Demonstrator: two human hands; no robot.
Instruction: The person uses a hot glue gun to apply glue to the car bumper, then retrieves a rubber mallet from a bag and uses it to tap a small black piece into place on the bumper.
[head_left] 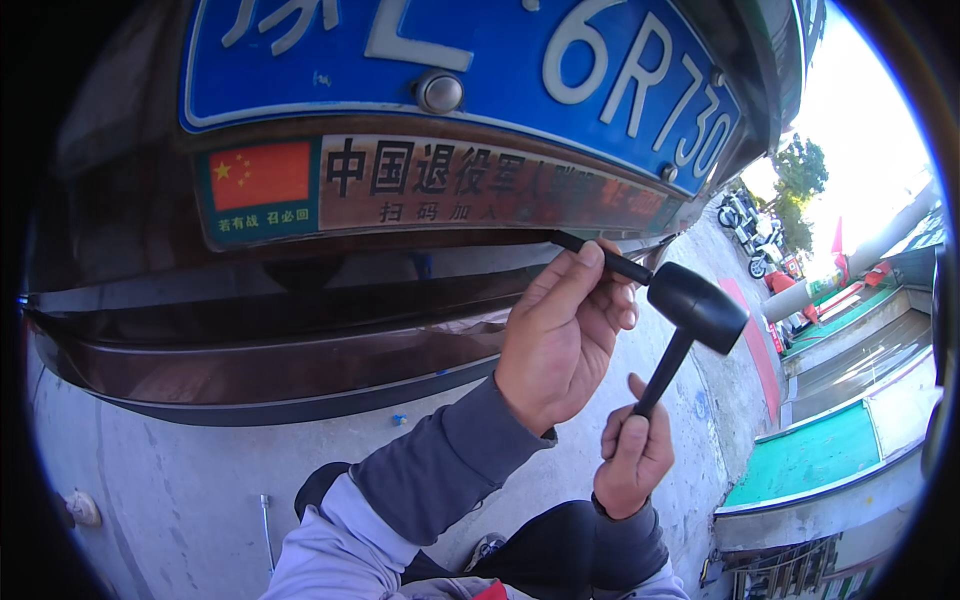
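My left hand (563, 335) pinches a short black rod (622, 263) between thumb and fingers. The rod's thin tip meets the brown car panel (420, 262) just below a printed strip (260, 176) under the blue license plate (380, 85). In my right hand (634, 455) is the handle of a black rubber mallet (700, 307), gripped low with the head upward. The mallet's head sits at the outer end of the rod; whether they touch, I cannot tell.
The car's bumper (270, 375) curves out below the panel. On the concrete lie a thin metal tool (267, 530) and a small blue piece (398, 420). My shoe (487, 548) is beneath my arms. Motorcycles (752, 235) and a green-and-white structure (800, 460) stand to the right.
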